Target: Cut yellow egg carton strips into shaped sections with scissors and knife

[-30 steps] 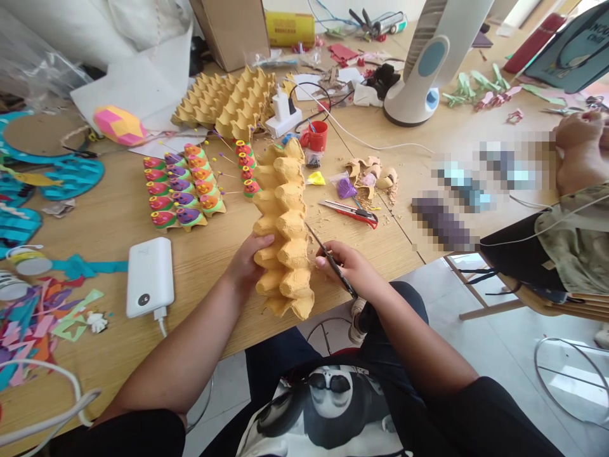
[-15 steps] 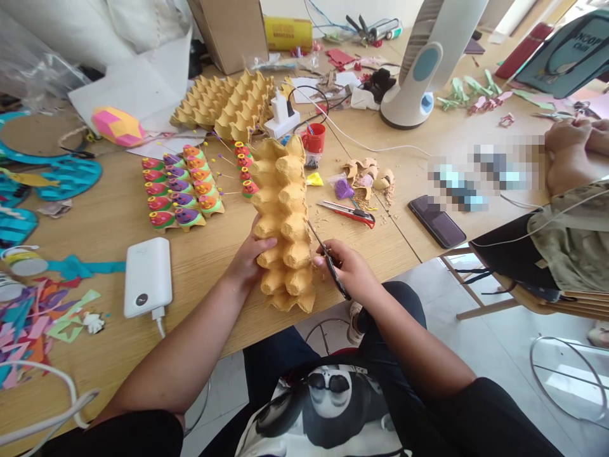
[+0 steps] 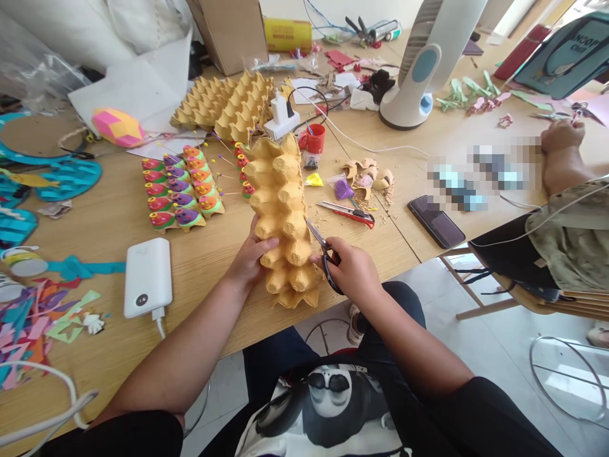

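One yellow pulp egg-tray strip (image 3: pixel 284 209), over the near part of the table (image 3: pixel 214 247), long axis near-to-far, gripped leftward by the left hand (image 3: pixel 250 257); black-handled scissors (image 3: pixel 325 246), gripped in the right hand (image 3: pixel 356 270), blades at its right edge.

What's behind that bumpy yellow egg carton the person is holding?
Red painted cups peek out past the left edge of the egg carton; anything else behind it is covered. Most fingers of the left hand are hidden there too.
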The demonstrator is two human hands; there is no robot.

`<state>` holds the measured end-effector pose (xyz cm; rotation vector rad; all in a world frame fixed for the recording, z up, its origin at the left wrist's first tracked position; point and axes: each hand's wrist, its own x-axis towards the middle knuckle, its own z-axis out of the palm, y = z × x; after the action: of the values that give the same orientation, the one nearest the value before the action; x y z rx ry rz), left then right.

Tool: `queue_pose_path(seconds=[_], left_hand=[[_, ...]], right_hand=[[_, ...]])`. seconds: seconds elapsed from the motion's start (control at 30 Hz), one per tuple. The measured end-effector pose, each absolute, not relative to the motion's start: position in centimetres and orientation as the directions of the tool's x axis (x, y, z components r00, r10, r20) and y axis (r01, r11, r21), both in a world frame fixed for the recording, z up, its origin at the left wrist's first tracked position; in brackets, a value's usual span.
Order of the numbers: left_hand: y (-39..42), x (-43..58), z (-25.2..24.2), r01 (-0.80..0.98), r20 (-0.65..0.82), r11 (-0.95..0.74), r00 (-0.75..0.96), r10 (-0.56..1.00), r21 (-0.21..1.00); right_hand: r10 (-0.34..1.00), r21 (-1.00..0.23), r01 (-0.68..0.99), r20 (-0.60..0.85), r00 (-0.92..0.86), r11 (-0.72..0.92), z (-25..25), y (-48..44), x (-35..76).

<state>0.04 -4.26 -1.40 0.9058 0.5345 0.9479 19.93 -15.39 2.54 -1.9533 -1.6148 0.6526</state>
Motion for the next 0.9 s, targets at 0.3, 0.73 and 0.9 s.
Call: queue_pose_path(seconds=[0.3, 0.73, 0.9], left_hand=[[-4.3, 0.0, -1.2, -0.457, -0.037, 0.299, 0.499, 0.866, 0.838], [-4.5, -0.5, -0.6, -0.391, -0.099, 0.398, 0.598, 0.795, 0.830], [-4.4, -0.9, -0.6, -0.354, -0.141, 0.443, 0.628, 0.765, 0.824]], right_hand=[[0.989, -0.848, 0.517, -0.057, 0.134, -0.119, 2.0, -14.9, 20.7], [0.896, -0.803, -0.440, -0.247, -0.370, -0.403, 1.2, -14.8, 20.9], [0.914, -0.780, -0.482, -0.293, -0.279, -0.398, 1.1, -14.4, 21.3]])
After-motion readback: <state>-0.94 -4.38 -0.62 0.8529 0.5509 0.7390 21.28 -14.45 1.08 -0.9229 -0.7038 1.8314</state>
